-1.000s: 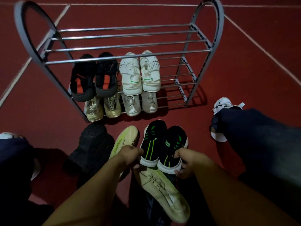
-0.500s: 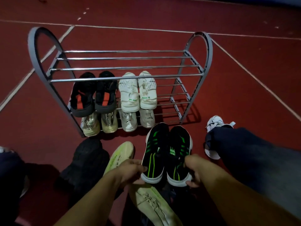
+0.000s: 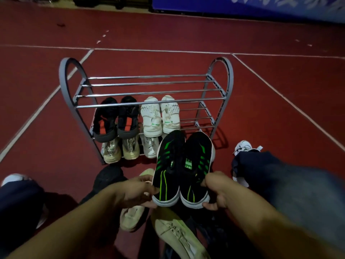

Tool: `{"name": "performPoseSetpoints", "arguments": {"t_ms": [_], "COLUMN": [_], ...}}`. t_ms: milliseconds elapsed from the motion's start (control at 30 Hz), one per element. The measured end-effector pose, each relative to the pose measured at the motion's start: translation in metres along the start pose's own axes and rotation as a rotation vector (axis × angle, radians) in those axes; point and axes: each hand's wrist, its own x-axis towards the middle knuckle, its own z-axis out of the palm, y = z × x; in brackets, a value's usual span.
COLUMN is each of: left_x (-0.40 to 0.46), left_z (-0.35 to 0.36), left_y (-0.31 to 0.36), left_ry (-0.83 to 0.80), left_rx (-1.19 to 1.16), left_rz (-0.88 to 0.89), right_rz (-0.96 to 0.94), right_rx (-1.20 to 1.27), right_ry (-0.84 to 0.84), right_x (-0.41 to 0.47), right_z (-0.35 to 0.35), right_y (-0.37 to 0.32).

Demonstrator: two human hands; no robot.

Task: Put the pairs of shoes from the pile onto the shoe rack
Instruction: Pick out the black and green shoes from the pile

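I hold a pair of black shoes with green stripes, side by side, toes pointing at the rack. My left hand (image 3: 137, 191) grips the heel of the left shoe (image 3: 169, 165); my right hand (image 3: 217, 191) grips the heel of the right shoe (image 3: 196, 165). The pair is lifted off the floor, just in front of the grey metal shoe rack (image 3: 147, 93). The rack's top shelf is bare. Its middle shelf carries a black pair (image 3: 116, 118) and a white pair (image 3: 160, 114). Cream shoes (image 3: 121, 149) sit on the bottom shelf.
On the floor below my hands lie pale yellow-cream shoes (image 3: 179, 236) and a black shoe (image 3: 110, 176). My knees in dark trousers flank the pile, with a white sneaker (image 3: 242, 148) on my right foot. The red floor has white lines.
The black-green pair has risen off the floor and moved forward toward the rack. My view has tilted up, showing more floor behind the rack.
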Motion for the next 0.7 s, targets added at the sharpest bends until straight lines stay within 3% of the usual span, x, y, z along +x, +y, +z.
{"name": "performPoseSetpoints", "arguments": {"t_ms": [133,300,500,700], "left_x": [-0.058,-0.107,-0.118,-0.105], "left_z": [-0.007,-0.015,-0.041,-0.081], "left_y": [0.032,0.067,0.105,0.138], "left_ry": [0.030,0.150,0.261,0.404], "left_rx": [0.103,0.072,-0.097,-0.307], "left_rz": [0.089,0.245,0.384,0.516], "right_rz": [-0.088,-0.269,-0.433,-0.750], "right_rx": [0.069,0.064,0.018,-0.014], "right_ry": [-0.074,-0.099,-0.054,0.066], "right_x": [-0.028,-0.059,-0.076,-0.041], "right_z": [0.009,0.020,0.048,0.102], "right_y": [-0.003,-0.047,-0.130,-0.194]}}
